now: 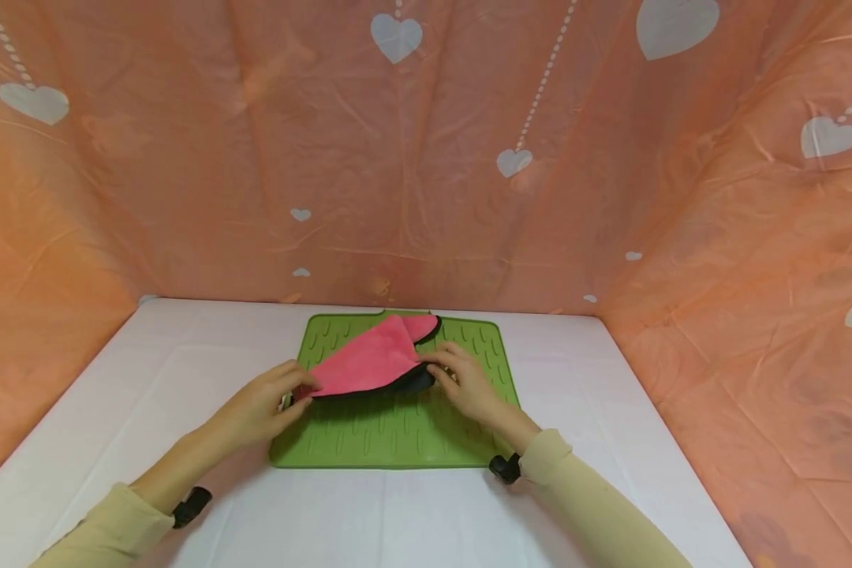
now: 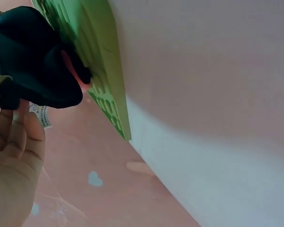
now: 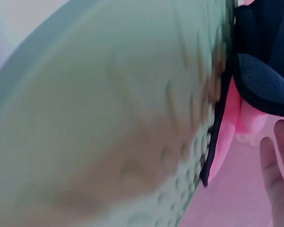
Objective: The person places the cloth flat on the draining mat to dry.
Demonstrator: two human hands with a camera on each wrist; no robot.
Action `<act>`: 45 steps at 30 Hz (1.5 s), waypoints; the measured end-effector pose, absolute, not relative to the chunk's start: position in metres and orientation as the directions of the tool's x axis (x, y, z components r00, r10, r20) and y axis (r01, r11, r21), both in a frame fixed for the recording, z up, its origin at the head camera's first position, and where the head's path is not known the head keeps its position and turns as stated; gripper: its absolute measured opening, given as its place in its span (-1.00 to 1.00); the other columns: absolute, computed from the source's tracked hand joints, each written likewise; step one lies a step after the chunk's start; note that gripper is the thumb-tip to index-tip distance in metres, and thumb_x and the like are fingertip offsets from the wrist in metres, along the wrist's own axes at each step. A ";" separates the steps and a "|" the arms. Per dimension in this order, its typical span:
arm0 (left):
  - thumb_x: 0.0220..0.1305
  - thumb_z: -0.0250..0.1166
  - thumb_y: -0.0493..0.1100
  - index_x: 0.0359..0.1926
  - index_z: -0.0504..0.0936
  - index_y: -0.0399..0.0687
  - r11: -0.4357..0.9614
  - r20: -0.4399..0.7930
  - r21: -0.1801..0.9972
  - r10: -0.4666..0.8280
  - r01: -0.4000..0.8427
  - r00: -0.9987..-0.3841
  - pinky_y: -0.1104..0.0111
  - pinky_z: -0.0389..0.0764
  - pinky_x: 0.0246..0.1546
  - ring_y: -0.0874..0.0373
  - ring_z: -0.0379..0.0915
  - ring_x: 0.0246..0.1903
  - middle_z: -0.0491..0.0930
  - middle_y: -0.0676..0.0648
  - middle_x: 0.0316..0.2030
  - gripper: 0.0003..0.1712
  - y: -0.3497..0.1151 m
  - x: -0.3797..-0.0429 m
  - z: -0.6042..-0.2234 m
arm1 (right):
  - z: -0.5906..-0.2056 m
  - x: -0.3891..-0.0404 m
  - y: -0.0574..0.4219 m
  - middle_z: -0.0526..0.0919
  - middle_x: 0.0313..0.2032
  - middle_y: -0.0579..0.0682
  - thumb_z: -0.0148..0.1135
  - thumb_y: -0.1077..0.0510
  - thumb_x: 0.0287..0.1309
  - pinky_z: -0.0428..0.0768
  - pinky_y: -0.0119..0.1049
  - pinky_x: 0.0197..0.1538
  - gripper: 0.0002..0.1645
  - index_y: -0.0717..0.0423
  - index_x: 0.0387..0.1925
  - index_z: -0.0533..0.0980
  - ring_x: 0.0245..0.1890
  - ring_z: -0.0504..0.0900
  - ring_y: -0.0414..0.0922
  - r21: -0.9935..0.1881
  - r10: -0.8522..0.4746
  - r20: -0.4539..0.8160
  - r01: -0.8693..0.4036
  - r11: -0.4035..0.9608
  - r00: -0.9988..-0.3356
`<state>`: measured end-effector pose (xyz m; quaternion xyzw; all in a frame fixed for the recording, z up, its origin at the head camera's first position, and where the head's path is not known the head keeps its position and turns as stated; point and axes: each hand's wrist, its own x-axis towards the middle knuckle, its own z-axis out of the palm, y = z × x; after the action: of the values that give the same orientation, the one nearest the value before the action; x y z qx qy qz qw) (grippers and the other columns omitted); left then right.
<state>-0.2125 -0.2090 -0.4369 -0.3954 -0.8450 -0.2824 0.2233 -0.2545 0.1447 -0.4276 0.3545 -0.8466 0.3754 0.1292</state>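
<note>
A soft pink cloth piece (image 1: 369,359) with a black underside and dark edging is held up at its near edge over a green mat (image 1: 376,451). My left hand (image 1: 259,406) pinches its left end between thumb and fingers. At the right, my right hand (image 1: 472,388) pinches the near edge where the black side shows. The far end is a rounded flap resting toward the back of the mat. In the left wrist view the black underside (image 2: 26,56) bulges loosely, and a white printed label (image 2: 40,114) hangs by the left fingers.
The ridged mat lies on a white tabletop (image 1: 582,386). Orange curtains (image 1: 440,213) with pale hearts rise behind and along both sides of the table. Black straps with small devices (image 1: 192,506) sit on the wrists, below beige sleeves.
</note>
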 end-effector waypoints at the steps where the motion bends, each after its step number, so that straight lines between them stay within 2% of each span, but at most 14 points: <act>1: 0.03 0.49 -0.55 -0.13 0.69 -0.10 0.524 0.596 0.296 0.552 0.799 -0.583 0.35 0.66 -0.32 0.30 0.53 -0.28 0.60 0.10 -0.22 -0.59 -0.207 -0.212 -0.437 | -0.427 -0.254 0.150 0.62 -0.14 0.06 0.23 0.37 0.41 0.61 -0.30 -0.17 -0.73 0.23 0.07 0.69 -0.24 0.57 -0.12 -0.526 -0.512 0.493 -0.710 0.468 -0.703; 6: 0.07 0.50 -0.51 -0.10 0.69 -0.09 0.513 0.543 0.299 0.601 0.804 -0.586 0.35 0.67 -0.26 0.30 0.53 -0.26 0.62 0.09 -0.19 -0.61 -0.197 -0.207 -0.436 | -0.420 -0.249 0.175 0.59 -0.15 0.02 0.23 0.36 0.42 0.57 -0.32 -0.20 -0.73 0.18 0.05 0.70 -0.24 0.54 -0.15 -0.441 -0.575 0.460 -0.736 0.514 -0.677; 10: 0.17 0.48 -0.44 -0.10 0.70 -0.06 0.525 0.431 0.330 0.655 0.785 -0.620 0.33 0.68 -0.21 0.29 0.55 -0.22 0.63 0.10 -0.16 -0.68 -0.191 -0.203 -0.435 | -0.417 -0.243 0.188 0.58 -0.16 -0.04 0.25 0.33 0.41 0.59 -0.34 -0.19 -0.74 0.12 0.04 0.71 -0.25 0.56 -0.19 -0.354 -0.662 0.370 -0.758 0.548 -0.652; 16: 0.27 0.42 -0.37 -0.13 0.71 0.01 0.551 0.221 0.394 0.720 0.736 -0.658 0.36 0.66 -0.22 0.34 0.53 -0.23 0.58 0.16 -0.20 -0.78 -0.188 -0.196 -0.435 | -0.425 -0.232 0.194 0.59 -0.16 -0.11 0.27 0.24 0.43 0.60 -0.38 -0.08 -0.77 0.00 0.02 0.73 -0.18 0.58 -0.23 -0.315 -0.772 0.209 -0.789 0.528 -0.600; 21: 0.26 0.42 -0.37 -0.19 0.72 0.04 0.558 0.134 0.434 0.737 0.708 -0.663 0.40 0.63 -0.26 0.42 0.44 -0.31 0.54 0.20 -0.28 -0.79 -0.188 -0.194 -0.441 | -0.437 -0.226 0.190 0.61 -0.13 -0.13 0.29 0.20 0.43 0.60 -0.34 0.05 -0.78 -0.02 0.01 0.73 -0.08 0.60 -0.22 -0.286 -0.829 0.142 -0.824 0.489 -0.541; 24: 0.26 0.44 -0.34 -0.19 0.72 0.06 0.568 0.110 0.444 0.733 0.693 -0.671 0.44 0.59 -0.31 0.44 0.38 -0.35 0.50 0.23 -0.29 -0.80 -0.188 -0.193 -0.444 | -0.438 -0.224 0.188 0.59 -0.10 -0.16 0.30 0.13 0.44 0.58 -0.31 0.10 -0.79 -0.05 0.02 0.73 -0.04 0.57 -0.23 -0.312 -0.821 0.088 -0.799 0.514 -0.563; 28: 0.29 0.46 -0.25 -0.13 0.71 0.05 0.590 0.103 0.457 0.708 0.665 -0.699 0.44 0.55 -0.34 0.44 0.37 -0.37 0.49 0.25 -0.30 -0.83 -0.188 -0.193 -0.443 | -0.433 -0.225 0.188 0.60 -0.06 -0.19 0.26 0.06 0.47 0.58 -0.27 0.12 -0.75 -0.05 0.06 0.71 -0.01 0.55 -0.24 -0.436 -0.778 0.026 -0.707 0.556 -0.628; 31: 0.32 0.46 -0.19 -0.07 0.68 0.03 0.625 0.139 0.436 0.664 0.648 -0.734 0.41 0.53 -0.36 0.43 0.38 -0.37 0.49 0.25 -0.32 -0.81 -0.187 -0.194 -0.441 | -0.429 -0.230 0.188 0.64 -0.07 -0.19 0.23 0.07 0.50 0.61 -0.27 0.06 -0.74 0.00 0.07 0.70 -0.03 0.57 -0.24 -0.544 -0.725 0.032 -0.621 0.565 -0.688; 34: 0.33 0.45 -0.18 -0.04 0.67 0.02 0.663 0.209 0.387 0.614 0.641 -0.761 0.39 0.53 -0.36 0.38 0.39 -0.37 0.51 0.22 -0.30 -0.79 -0.184 -0.199 -0.437 | -0.427 -0.238 0.188 0.67 -0.14 -0.16 0.24 0.13 0.49 0.64 -0.30 -0.06 -0.76 0.07 0.05 0.70 -0.12 0.61 -0.21 -0.599 -0.650 0.079 -0.557 0.575 -0.756; 39: 0.27 0.48 -0.24 -0.05 0.68 -0.05 0.704 0.295 0.339 0.550 0.624 -0.781 0.35 0.60 -0.33 0.29 0.48 -0.32 0.59 0.09 -0.20 -0.75 -0.180 -0.215 -0.433 | -0.429 -0.251 0.188 0.69 -0.21 -0.10 0.29 0.21 0.42 0.63 -0.29 -0.15 -0.80 0.15 -0.02 0.71 -0.20 0.63 -0.19 -0.580 -0.554 0.115 -0.508 0.637 -0.825; 45: 0.27 0.50 -0.19 -0.03 0.71 -0.08 0.737 0.271 0.343 0.516 0.582 -0.813 0.37 0.56 -0.38 0.28 0.49 -0.36 0.59 0.05 -0.21 -0.73 -0.181 -0.234 -0.436 | -0.438 -0.263 0.188 0.74 -0.23 -0.09 0.35 0.17 0.36 0.60 -0.24 -0.07 -0.88 0.09 -0.17 0.75 -0.14 0.65 -0.13 -0.514 -0.576 0.052 -0.516 0.685 -0.816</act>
<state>-0.2337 -0.1813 -0.4357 -0.2955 -0.9287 -0.2097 0.0791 -0.2627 0.1881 -0.4385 0.2980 -0.9162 0.2620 -0.0567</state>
